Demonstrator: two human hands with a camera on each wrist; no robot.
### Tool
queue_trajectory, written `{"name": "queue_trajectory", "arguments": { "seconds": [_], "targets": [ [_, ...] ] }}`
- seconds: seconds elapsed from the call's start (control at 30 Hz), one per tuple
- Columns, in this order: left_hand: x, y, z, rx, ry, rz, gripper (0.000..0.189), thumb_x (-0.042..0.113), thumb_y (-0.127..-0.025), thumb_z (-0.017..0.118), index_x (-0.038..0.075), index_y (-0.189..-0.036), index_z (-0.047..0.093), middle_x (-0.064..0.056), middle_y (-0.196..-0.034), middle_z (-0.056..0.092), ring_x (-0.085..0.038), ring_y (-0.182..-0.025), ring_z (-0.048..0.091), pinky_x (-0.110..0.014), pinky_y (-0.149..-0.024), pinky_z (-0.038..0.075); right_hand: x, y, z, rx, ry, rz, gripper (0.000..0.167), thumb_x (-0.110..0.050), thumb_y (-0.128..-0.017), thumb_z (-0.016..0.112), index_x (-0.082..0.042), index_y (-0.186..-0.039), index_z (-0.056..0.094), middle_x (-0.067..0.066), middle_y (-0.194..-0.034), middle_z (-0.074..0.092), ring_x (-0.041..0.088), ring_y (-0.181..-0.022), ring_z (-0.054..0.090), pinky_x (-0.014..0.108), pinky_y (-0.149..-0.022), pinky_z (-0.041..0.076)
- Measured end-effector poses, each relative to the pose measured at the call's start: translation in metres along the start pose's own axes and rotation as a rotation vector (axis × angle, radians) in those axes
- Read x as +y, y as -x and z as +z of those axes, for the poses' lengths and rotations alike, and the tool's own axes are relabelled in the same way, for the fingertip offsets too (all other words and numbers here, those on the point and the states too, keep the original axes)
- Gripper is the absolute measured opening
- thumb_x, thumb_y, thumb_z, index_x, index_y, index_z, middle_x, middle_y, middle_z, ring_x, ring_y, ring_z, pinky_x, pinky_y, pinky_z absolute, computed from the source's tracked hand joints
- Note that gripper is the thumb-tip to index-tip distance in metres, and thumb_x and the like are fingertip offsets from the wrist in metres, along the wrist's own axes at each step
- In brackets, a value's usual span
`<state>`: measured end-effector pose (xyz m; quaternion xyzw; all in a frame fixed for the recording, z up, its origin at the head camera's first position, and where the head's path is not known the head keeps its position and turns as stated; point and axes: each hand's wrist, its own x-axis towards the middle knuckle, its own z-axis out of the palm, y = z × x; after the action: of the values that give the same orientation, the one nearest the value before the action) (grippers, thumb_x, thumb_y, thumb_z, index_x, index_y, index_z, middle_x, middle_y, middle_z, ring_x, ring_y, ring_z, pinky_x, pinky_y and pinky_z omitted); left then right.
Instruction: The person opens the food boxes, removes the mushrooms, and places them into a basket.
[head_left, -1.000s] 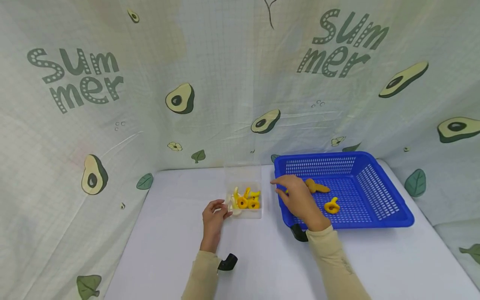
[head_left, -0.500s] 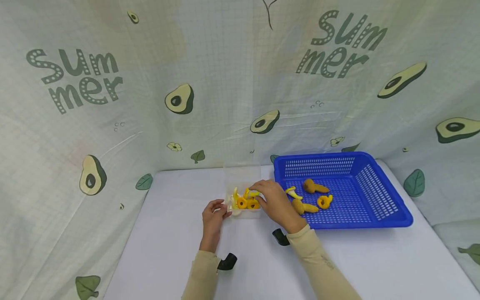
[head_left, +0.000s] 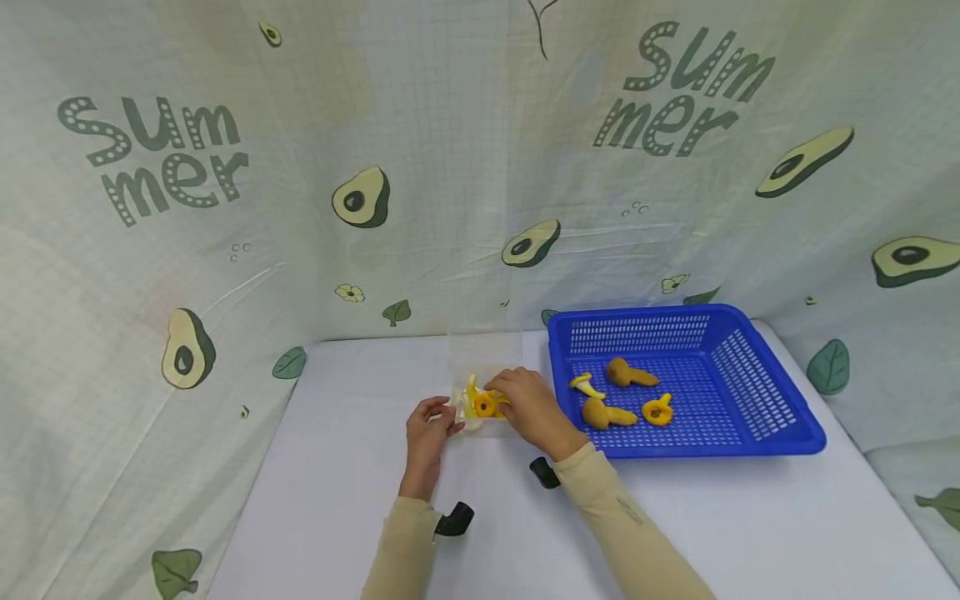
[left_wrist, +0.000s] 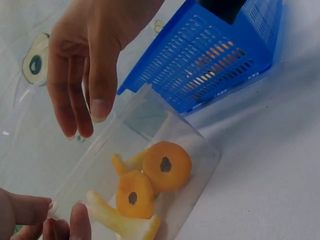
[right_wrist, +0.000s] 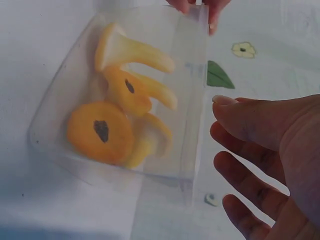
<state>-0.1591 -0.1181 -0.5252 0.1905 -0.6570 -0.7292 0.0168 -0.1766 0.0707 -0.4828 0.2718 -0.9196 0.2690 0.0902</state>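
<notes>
A clear plastic box (head_left: 491,429) holds several yellow-orange toy mushrooms (head_left: 484,405), some with a dark spot in the cap's middle. My left hand (head_left: 429,433) pinches the box's rim at its left side; in the left wrist view its thumb and fingers (left_wrist: 80,222) meet at that edge. Above the right part of the box hovers my right hand (head_left: 531,408), covering some mushrooms in the head view. The right wrist view shows this right hand (right_wrist: 265,155) with loosely bent, spread fingers and nothing between them, apart from the box wall (right_wrist: 192,100).
Right of the box stands a blue perforated basket (head_left: 637,314). In it lie two brown mushrooms (head_left: 597,412), a yellow one (head_left: 657,410) and a yellow-capped one with a pale stem (head_left: 583,383). The box's clear lid (head_left: 483,343) stands raised behind it. A printed cloth hangs behind the white table.
My right hand has moved left from over the basket to over the box, uncovering the basket's mushrooms. The yellow mushroom in the basket has rolled slightly. My left hand stays at the box.
</notes>
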Motion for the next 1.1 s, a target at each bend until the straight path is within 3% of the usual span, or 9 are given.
{"name": "queue_trajectory", "arguments": {
  "seconds": [0.3, 0.6, 1.1],
  "targets": [
    [-0.004, -0.003, -0.002, -0.041, 0.041, 0.043, 0.032, -0.012, -0.098, 0.063, -0.016, -0.130, 0.057, -0.009, -0.098, 0.058, -0.020, -0.086, 0.063, -0.024, -0.072, 0.065, -0.001, -0.013, 0.010, -0.071, -0.032, 0.020, 0.028, -0.003, -0.091, 0.082, -0.005, -0.118, 0.077, 0.010, -0.117, 0.075, 0.031, -0.110, 0.065, 0.051, -0.108, 0.052],
    [-0.005, -0.001, -0.003, -0.037, 0.071, 0.058, 0.031, -0.016, -0.096, 0.062, -0.017, -0.126, 0.057, -0.009, -0.096, 0.058, -0.020, -0.087, 0.062, -0.022, -0.069, 0.064, -0.002, -0.028, 0.030, -0.112, 0.004, 0.000, 0.027, -0.002, -0.089, 0.083, -0.005, -0.116, 0.079, 0.010, -0.115, 0.077, 0.030, -0.103, 0.067, 0.048, -0.096, 0.056],
    [-0.003, 0.003, -0.003, -0.038, 0.060, 0.059, 0.031, -0.015, -0.097, 0.062, -0.016, -0.127, 0.057, -0.008, -0.097, 0.058, -0.018, -0.085, 0.063, -0.023, -0.070, 0.065, 0.003, -0.040, 0.041, -0.154, 0.028, -0.027, 0.024, 0.002, -0.086, 0.082, -0.006, -0.109, 0.083, 0.006, -0.101, 0.079, 0.026, -0.092, 0.066, 0.046, -0.091, 0.056]
  ]
}}
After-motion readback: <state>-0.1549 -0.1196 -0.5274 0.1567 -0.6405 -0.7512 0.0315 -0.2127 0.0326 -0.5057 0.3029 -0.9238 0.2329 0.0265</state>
